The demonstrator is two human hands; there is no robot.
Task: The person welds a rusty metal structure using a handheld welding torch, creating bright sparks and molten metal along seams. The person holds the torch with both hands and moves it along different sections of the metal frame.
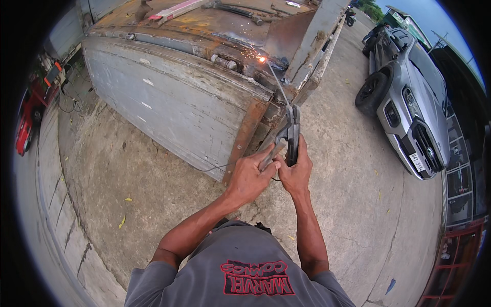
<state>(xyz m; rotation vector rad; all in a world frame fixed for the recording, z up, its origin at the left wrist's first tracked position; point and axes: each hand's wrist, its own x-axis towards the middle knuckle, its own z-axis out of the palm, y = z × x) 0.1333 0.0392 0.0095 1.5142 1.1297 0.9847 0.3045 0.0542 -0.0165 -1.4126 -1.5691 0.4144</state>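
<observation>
My right hand [296, 171] is closed around the handle of a welding electrode holder [293, 134]. A thin welding rod [280, 85] runs from its jaws up to the left. At the rod's tip an orange-white glow [262, 59] throws sparks onto the rusty corner of a metal truck bed [240, 41]. My left hand [249, 179] is right beside it, its fingers closed on a narrow, flat grey-brown strip [272, 156]; the strip's lower end is hidden by the fingers. The thumbs of both hands nearly meet.
The bed's grey side panel [163, 102] hangs down at the left, with a rusty edge bar [245, 138]. A hammer [245, 13] and a red-and-white bar [176, 10] lie on the bed. A silver pickup [409, 97] stands right; an orange-and-black device [52, 74] with cables is far left.
</observation>
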